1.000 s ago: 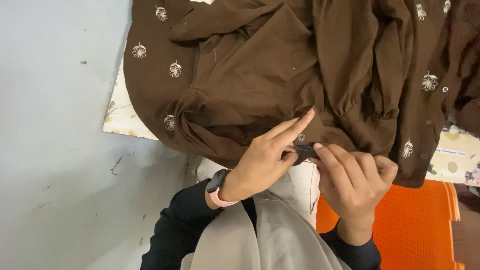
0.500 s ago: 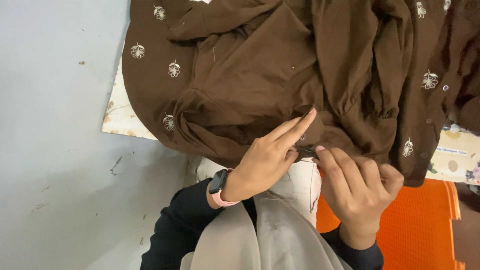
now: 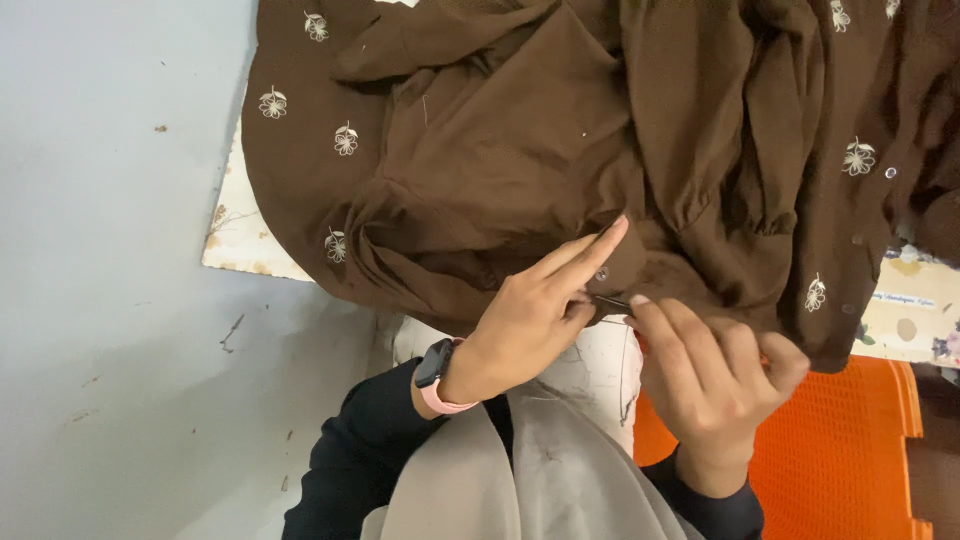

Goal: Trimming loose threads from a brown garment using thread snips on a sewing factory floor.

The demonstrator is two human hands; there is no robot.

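Note:
A brown garment (image 3: pixel 560 140) with small white embroidered flowers lies bunched over a table and hangs toward my lap. My left hand (image 3: pixel 535 320) pinches the garment's lower edge next to a small button (image 3: pixel 601 274), index finger stretched out along the cloth. My right hand (image 3: pixel 715 375) is closed just to the right, its fingertips holding a thin needle (image 3: pixel 610 299) at the fabric edge. A smartwatch with a pink strap (image 3: pixel 436 368) is on my left wrist.
The garment rests on a worn white tabletop (image 3: pixel 235 235). An orange perforated plastic seat (image 3: pixel 840 450) is at the lower right. Grey floor (image 3: pixel 110 300) fills the left. A beige scarf (image 3: pixel 520 480) hangs in front of me.
My right hand has drawn slightly down and right from the fabric edge. My left hand keeps its pinch on the cloth.

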